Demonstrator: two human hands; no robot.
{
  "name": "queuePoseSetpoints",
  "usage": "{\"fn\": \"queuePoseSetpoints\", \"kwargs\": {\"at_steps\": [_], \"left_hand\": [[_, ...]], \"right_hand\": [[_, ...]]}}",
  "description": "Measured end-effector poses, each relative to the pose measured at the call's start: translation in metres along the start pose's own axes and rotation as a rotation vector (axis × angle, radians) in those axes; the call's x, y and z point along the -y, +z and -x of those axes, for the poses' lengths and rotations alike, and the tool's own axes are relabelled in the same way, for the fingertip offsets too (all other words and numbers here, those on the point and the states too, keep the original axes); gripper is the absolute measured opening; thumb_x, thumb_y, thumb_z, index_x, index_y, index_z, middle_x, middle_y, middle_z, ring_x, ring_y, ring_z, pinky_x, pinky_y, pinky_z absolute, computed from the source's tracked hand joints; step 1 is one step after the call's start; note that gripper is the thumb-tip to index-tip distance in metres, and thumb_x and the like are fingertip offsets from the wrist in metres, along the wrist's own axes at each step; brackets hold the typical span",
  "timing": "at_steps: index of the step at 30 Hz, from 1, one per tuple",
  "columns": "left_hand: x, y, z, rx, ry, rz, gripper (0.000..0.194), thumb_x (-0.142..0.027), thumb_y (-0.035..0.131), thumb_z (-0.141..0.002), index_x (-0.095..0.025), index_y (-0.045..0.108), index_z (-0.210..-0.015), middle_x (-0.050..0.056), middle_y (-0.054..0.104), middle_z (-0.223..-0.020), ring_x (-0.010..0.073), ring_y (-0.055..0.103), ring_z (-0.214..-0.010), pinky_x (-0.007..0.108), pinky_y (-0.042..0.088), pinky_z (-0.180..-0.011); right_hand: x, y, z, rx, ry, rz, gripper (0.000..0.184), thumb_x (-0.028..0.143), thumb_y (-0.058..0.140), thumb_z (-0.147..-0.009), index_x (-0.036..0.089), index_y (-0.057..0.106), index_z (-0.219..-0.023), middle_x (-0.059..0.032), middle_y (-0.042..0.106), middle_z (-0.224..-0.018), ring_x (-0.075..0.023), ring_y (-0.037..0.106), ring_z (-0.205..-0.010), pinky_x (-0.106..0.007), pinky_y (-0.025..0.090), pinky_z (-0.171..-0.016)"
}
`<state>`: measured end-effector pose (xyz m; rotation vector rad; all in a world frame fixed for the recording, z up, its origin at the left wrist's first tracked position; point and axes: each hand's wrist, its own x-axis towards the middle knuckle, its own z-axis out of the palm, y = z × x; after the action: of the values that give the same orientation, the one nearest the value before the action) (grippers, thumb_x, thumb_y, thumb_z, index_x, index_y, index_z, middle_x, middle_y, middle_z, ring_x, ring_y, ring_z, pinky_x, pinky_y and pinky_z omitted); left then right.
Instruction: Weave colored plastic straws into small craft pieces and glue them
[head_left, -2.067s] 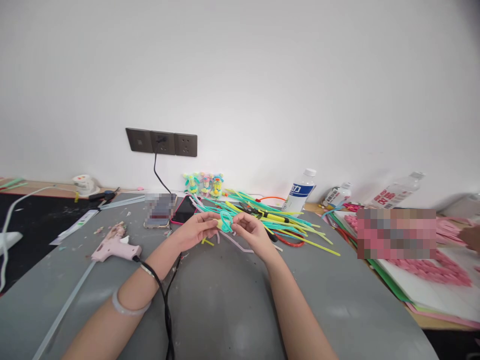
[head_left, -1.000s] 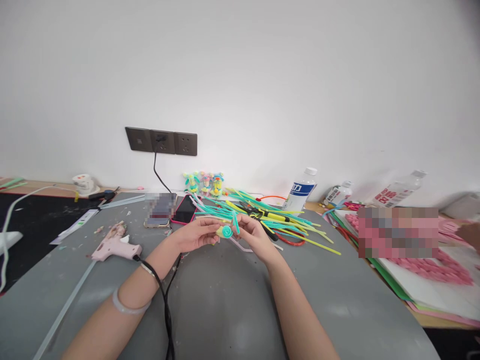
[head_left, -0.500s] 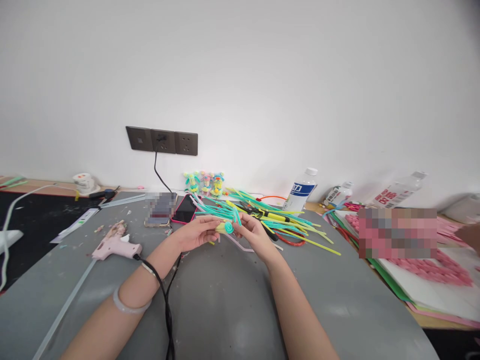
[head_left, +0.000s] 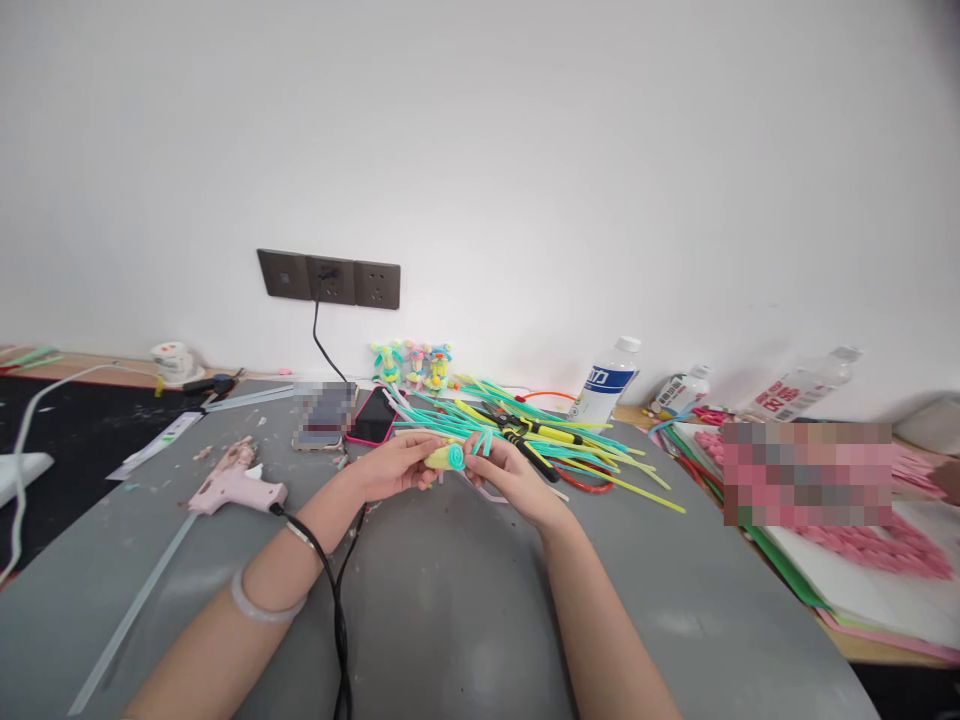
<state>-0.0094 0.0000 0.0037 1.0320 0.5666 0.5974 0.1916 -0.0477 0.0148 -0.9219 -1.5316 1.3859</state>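
Over the middle of the grey table, my left hand (head_left: 396, 466) is closed on a small yellow body of coiled pipe cleaner with a teal spiral (head_left: 456, 458) at its right end. My right hand (head_left: 510, 474) pinches a loose teal pipe cleaner (head_left: 484, 440) beside the spiral, its end sticking up above the fingers. Behind both hands lies a loose heap of teal and yellow pipe cleaners (head_left: 630, 462). On that heap rest pliers (head_left: 525, 442) with black and yellow handles. Three small pipe-cleaner figures (head_left: 417, 366) stand against the wall.
A pink glue gun (head_left: 238, 488) lies left, its black cable (head_left: 335, 600) passing by my left forearm. Two phones, one pink-edged (head_left: 373, 418), lie behind my left hand. A white-capped bottle (head_left: 609, 382) stands at the back right. Papers (head_left: 877, 590) and pink braided material (head_left: 900, 538) lie far right.
The loose teal pipe cleaner, upright above the spiral before, now bends over to the right within my right fingers. The spiral end has turned slightly; both hands stay in nearly the same place.
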Motion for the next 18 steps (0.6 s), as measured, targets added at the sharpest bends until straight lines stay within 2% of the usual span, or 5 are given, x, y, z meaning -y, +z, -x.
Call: {"fn": "queuePoseSetpoints", "kwargs": {"at_steps": [9, 18], "left_hand": [[-0.001, 0.003, 0.002, -0.007, 0.028, -0.107, 0.04, -0.05, 0.074, -0.073, -0.012, 0.063, -0.078, -0.002, 0.054, -0.06, 0.0052, 0.046, -0.045, 0.019, 0.035, -0.043], [-0.001, -0.003, 0.003, 0.06, 0.11, -0.592, 0.044, -0.055, 0.058, -0.082, -0.012, 0.065, -0.074, 0.001, 0.057, -0.065, 0.0079, 0.048, -0.049, 0.021, 0.037, -0.05]], "right_hand": [[-0.003, -0.006, 0.002, 0.083, 0.045, 0.021, 0.03, 0.048, 0.067, -0.081, 0.02, 0.058, -0.085, 0.0024, 0.053, -0.069, -0.0111, 0.047, -0.058, -0.024, 0.036, -0.055], [-0.007, -0.011, 0.0, 0.068, 0.113, 0.014, 0.028, 0.042, 0.073, -0.076, 0.017, 0.059, -0.081, 0.0025, 0.058, -0.067, -0.0095, 0.051, -0.056, -0.023, 0.038, -0.055]]}}
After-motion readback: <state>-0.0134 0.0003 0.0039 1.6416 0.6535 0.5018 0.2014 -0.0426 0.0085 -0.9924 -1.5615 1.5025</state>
